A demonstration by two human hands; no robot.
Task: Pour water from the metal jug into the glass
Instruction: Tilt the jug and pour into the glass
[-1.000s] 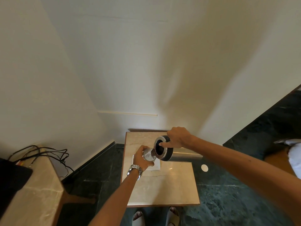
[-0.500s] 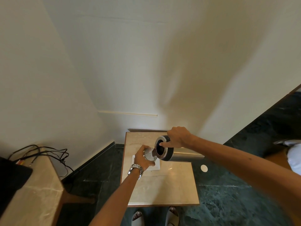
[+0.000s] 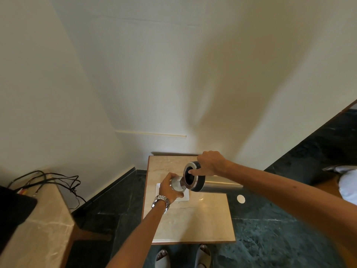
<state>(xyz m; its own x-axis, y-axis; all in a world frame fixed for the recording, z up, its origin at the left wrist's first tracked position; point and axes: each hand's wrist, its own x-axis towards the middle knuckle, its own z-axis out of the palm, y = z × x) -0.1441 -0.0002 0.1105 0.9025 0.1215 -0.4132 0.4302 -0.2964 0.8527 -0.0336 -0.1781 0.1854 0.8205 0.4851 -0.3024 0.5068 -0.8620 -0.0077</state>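
Observation:
The metal jug (image 3: 218, 186), steel with a black lid, lies tipped almost level above the small marble table (image 3: 193, 225), its spout over the glass. My right hand (image 3: 210, 163) grips the jug near the top, thumb pressed on the lid. The clear glass (image 3: 178, 184) is held just left of the spout, above a white square coaster (image 3: 185, 197). My left hand (image 3: 169, 187), with a metal watch at the wrist, wraps around the glass. Water shows in the glass; the stream itself is hard to make out.
White walls close in behind the table. A marble ledge (image 3: 38, 225) with black cables (image 3: 58, 180) and a dark device stands at the left. A white round disc (image 3: 240, 199) lies on the dark green floor to the right. My sandalled feet (image 3: 181, 258) stand at the table's near edge.
The jug and both hands have stayed almost in place; the jug is held tilted over the glass throughout.

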